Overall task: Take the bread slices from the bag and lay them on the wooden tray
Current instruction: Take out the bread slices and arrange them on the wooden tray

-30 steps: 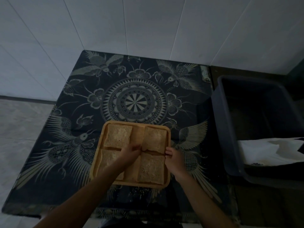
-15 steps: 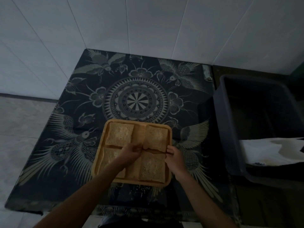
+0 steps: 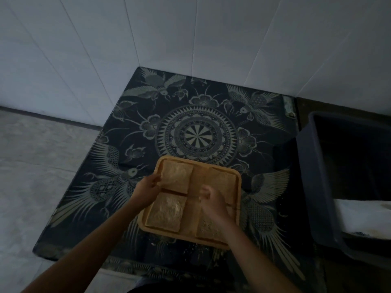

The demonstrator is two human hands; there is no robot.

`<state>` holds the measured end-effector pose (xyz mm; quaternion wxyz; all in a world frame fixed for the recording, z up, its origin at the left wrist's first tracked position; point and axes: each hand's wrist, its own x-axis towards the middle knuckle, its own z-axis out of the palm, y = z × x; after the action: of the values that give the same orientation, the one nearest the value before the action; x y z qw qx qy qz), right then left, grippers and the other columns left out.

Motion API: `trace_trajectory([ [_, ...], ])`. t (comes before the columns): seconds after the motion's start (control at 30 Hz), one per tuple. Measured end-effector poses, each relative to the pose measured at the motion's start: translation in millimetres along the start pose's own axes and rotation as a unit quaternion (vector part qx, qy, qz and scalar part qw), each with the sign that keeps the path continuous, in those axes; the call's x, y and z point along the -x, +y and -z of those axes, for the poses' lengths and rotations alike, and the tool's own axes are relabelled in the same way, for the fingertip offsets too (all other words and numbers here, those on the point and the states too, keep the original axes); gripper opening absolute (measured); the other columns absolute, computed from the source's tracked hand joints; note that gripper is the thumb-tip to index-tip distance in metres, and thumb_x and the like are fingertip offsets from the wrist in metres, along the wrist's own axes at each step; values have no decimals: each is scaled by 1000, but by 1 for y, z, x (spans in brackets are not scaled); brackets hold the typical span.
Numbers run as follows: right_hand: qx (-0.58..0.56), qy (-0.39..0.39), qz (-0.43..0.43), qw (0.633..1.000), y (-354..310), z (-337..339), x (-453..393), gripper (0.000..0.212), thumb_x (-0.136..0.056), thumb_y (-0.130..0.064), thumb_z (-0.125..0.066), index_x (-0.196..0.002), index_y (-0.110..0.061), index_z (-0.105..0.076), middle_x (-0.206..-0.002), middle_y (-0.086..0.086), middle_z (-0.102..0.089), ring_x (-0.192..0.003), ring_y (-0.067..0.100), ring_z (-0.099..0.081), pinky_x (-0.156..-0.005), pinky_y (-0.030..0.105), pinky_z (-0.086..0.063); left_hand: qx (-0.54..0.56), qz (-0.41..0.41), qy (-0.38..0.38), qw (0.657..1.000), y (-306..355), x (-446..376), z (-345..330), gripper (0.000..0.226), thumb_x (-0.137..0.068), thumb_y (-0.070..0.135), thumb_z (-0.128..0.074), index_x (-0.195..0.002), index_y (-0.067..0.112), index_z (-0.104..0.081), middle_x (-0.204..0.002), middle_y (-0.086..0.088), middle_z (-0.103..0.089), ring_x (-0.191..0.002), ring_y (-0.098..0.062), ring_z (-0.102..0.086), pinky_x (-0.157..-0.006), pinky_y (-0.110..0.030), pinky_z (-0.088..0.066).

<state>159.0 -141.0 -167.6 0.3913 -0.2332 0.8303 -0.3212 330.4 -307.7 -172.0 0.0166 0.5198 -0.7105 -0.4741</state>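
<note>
A wooden tray (image 3: 238,193) lies on the dark patterned cloth and holds four bread slices. They are the far-left slice (image 3: 175,176), the far-right slice (image 3: 223,182), the near-left slice (image 3: 167,212) and the near-right slice (image 3: 208,231). My left hand (image 3: 148,187) is at the tray's left edge, thumb and fingers pinching the far-left slice's left side. My right hand (image 3: 209,200) hovers over the tray's middle right with curled, blurred fingers, covering parts of both right slices. The white bag (image 3: 364,216) lies in the bin to the right.
A dark plastic bin (image 3: 313,176) stands close to the right of the table. White tiled walls meet behind the table's far edge. The cloth (image 3: 196,136) stretches beyond the tray, and crumbs lie near the front edge. Grey floor shows at left.
My left hand moved from the tray's middle to its left edge and took the far-left slice. My right hand left the tray's right rim and came over the middle.
</note>
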Motion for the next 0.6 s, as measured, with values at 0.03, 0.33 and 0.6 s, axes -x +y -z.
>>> trace_trajectory([
  [0.03, 11, -12, -2, 1000, -3, -7, 0, 46, -102, -10, -51, -147, -16, -48, -141, 3, -59, -124, 18, -58, -98, 33, -53, -3, 4, -13, 1000, -3, -1, 2, 44, -95, 14, -56, -139, 13, -56, -135, -8, -63, -123, -26, -61, -92, -33, -47],
  [0.33, 8, -35, -22, 999, -14, -46, -6, 43, -99, -8, -52, -141, -15, -53, -132, 1, -58, -109, 9, -51, -89, 22, -44, 44, 13, -29, 999, -11, -4, 12, 35, -94, 25, -58, -128, 24, -62, -115, 4, -68, -109, -19, -65, -82, -32, -51],
  [0.6, -3, -10, -48, 999, -12, -54, -10, 45, -98, -6, -52, -143, -14, -52, -129, -1, -57, -106, 8, -50, -79, 17, -41, 61, 7, -80, 995, -18, -4, 16, 35, -93, 14, -56, -128, 19, -63, -115, 0, -68, -106, -18, -64, -88, -38, -52],
])
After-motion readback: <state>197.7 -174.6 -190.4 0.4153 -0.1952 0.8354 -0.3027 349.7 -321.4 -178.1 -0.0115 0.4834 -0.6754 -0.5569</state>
